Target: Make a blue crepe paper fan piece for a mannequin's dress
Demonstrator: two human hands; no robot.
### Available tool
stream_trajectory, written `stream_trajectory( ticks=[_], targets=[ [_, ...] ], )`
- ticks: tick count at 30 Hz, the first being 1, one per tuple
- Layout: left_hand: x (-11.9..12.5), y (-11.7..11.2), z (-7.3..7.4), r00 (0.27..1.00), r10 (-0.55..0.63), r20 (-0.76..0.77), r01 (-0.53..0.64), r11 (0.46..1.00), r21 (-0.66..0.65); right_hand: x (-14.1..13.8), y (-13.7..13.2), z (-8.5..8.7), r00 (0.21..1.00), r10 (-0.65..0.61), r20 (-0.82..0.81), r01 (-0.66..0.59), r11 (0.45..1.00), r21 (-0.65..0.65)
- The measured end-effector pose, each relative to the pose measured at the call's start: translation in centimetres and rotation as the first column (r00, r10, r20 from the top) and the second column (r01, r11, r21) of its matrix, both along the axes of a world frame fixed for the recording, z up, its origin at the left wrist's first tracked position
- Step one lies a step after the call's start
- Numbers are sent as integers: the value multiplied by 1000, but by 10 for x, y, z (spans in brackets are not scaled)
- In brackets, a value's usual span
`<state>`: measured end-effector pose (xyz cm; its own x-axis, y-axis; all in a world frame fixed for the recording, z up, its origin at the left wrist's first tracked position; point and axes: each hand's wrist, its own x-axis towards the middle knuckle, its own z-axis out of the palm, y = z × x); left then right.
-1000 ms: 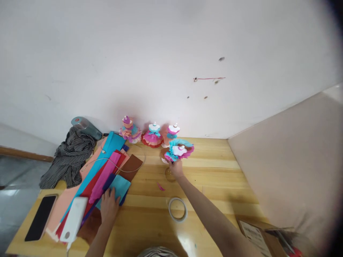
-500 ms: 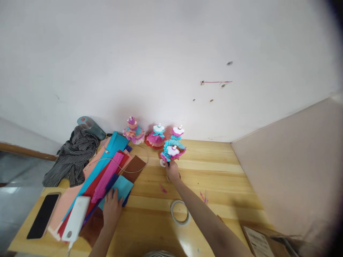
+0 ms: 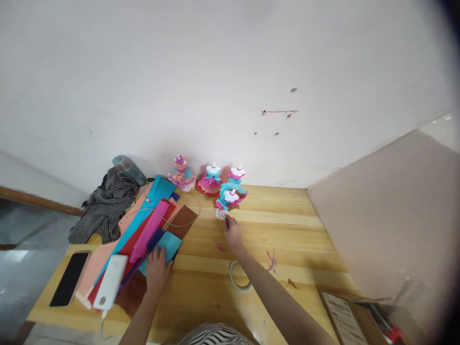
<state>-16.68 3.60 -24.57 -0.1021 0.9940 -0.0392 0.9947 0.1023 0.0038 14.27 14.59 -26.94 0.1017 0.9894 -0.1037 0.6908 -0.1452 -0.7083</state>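
My left hand (image 3: 158, 269) rests with its fingers spread on a folded piece of turquoise paper (image 3: 171, 243), on top of the coloured paper pile. My right hand (image 3: 234, 235) is closed around a small dark tool (image 3: 226, 222), mostly hidden by the fingers, so its kind is unclear. Just beyond this hand stands a small paper dress figure (image 3: 232, 195) with a white top and a ruffled turquoise and pink skirt. Behind it, three similar figures line the wall: one pink and turquoise (image 3: 237, 171), one with a magenta skirt (image 3: 210, 184), and one peach and purple (image 3: 182, 176).
On the left lie a phone (image 3: 70, 279), a white power bank (image 3: 111, 281) with a cable, a striped cloth (image 3: 104, 211) and a metal bottle (image 3: 130, 169). A tape roll (image 3: 231, 275) and pink scraps (image 3: 271, 262) lie near my right forearm. A box (image 3: 347, 318) is at the lower right.
My right hand has drawn back slightly from the nearest dress figure, and the dark tool shows more clearly. My left hand stays on the turquoise paper. The camera view has shifted a little.
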Motion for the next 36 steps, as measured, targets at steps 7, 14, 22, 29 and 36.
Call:
stream_trajectory(
  ticks=[7, 14, 22, 29, 36],
  targets=[
    [6, 7, 12, 999, 26, 46, -24, 999, -49, -49, -95, 11, 978, 168, -122, -189, 963, -194],
    [-1, -1, 46, 987, 100, 127, -103, 994, 21, -58, -130, 17, 949, 250, -194, -304, 890, -339],
    [5, -5, 46, 912, 189, 365, -203, 979, 2, -55, -133, 17, 935, 299, -191, -353, 847, -398],
    [0, 18, 40, 622, 392, 678, -420, 898, -134, -49, -147, 24, 914, 359, -188, -405, 834, -375],
    [12, 42, 45, 237, 386, 892, -467, 850, -244, -82, -141, 54, 859, 427, -282, -493, 840, -229]
  ],
)
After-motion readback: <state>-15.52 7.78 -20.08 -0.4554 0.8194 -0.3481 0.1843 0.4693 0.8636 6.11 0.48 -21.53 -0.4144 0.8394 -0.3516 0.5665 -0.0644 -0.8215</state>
